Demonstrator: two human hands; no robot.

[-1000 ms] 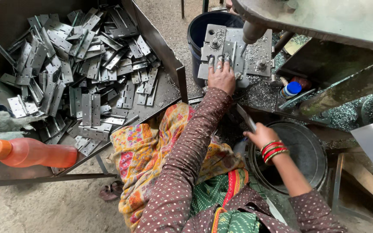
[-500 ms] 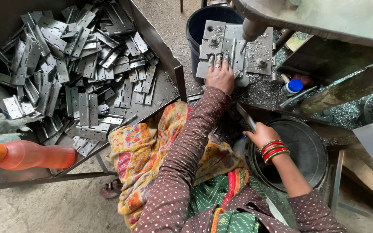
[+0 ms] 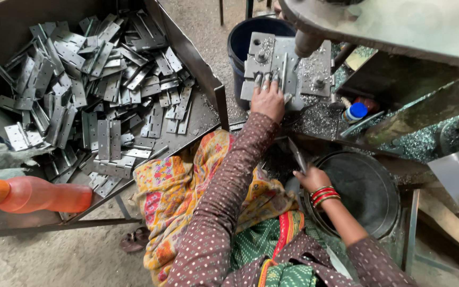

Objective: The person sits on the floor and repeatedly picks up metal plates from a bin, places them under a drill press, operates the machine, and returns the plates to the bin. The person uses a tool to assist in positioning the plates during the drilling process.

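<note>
Left hand (image 3: 268, 101) spread flat on grey die block (image 3: 285, 69), upper centre of frame; right hand (image 3: 310, 178) below, pinching metal strip (image 3: 296, 154) beside round black pan (image 3: 362, 191).

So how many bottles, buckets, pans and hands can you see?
Bottles: 2, an orange bottle and a small blue-capped bottle
Buckets: 1, the blue bucket
Pans: 1, the round pan
Hands: 2, left hand, right hand
Total: 6
</note>
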